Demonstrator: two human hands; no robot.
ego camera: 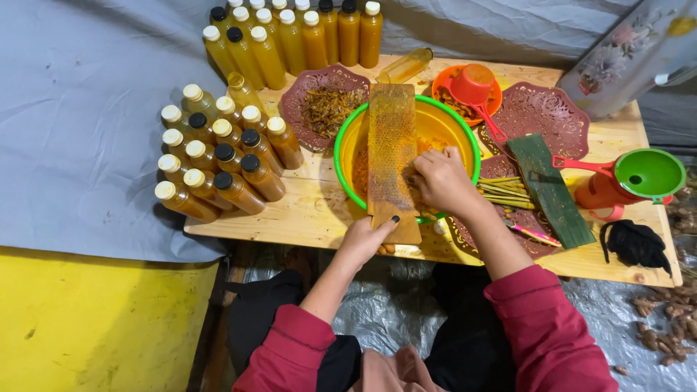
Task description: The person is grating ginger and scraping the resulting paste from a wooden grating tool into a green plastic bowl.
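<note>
My left hand (361,239) clamps the stiff grater board's (392,156) bare lower end; right hand (439,180) closed on a small, likely slippery root, rubbing over the green basin (472,141).

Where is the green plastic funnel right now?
In the head view, the green plastic funnel sits at the wooden table's right end, atop an orange-red jug, above a black cloth.

I work in a makeshift home drink-making spot: my low wooden tabletop (312,214) stands among tarpaulin sheets (80,109), crowded with capped bottles of orange liquid (218,156), a green funnel (648,174) and patterned trays (541,109).
</note>
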